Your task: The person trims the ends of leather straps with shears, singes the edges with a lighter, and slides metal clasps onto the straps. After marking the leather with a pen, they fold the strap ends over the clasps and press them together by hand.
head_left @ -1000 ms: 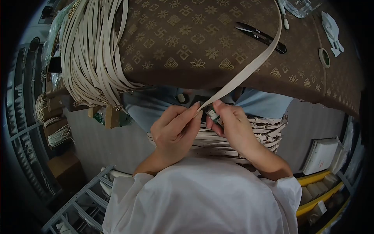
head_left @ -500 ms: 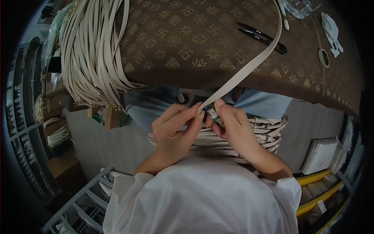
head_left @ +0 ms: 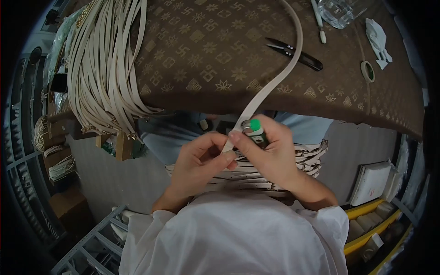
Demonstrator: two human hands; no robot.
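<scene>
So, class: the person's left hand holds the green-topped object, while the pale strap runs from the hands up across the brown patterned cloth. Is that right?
Not quite: the head view shows the green-topped object in the right hand, not the left hand. The pale strap does run from the hands up across the brown patterned cloth.

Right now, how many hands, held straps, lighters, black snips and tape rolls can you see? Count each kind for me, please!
Hands: 2, the left hand and the right hand
Held strap: 1
Lighter: 1, in the right hand
Black snips: 1
Tape roll: 1
Total: 6
</scene>
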